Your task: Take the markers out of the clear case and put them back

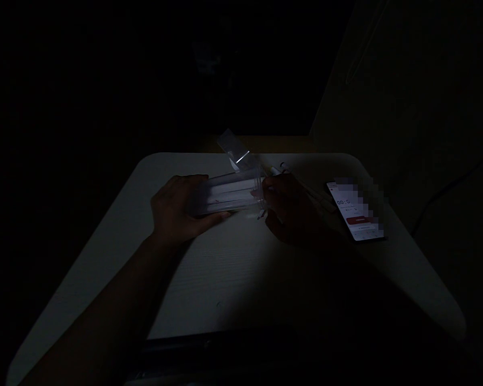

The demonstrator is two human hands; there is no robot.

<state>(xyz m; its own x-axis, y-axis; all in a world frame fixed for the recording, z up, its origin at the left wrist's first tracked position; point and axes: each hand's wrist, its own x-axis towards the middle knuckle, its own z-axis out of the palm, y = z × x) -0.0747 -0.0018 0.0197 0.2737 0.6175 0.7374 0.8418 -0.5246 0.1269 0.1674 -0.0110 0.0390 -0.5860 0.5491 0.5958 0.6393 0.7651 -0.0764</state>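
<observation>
plastic container (243, 176); left hand (175, 209) grips it.

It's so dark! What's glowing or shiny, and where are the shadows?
Head view: edges nearly black; the phone screen glows, partly covered by blocky squares; a white glint crosses the clear plastic piece; the right hand is darker than the left hand; a shadow lies across the white table.

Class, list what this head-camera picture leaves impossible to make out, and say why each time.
All in the head view:
Left end of the clear plastic container: covered by the left hand.
White contents: too dim to identify.
What the right hand grips, if anything: its fingers lie in shadow.
Part of the phone screen: masked by pixel blocks.
Rest of the left forearm: cut off by the lower edge.
</observation>
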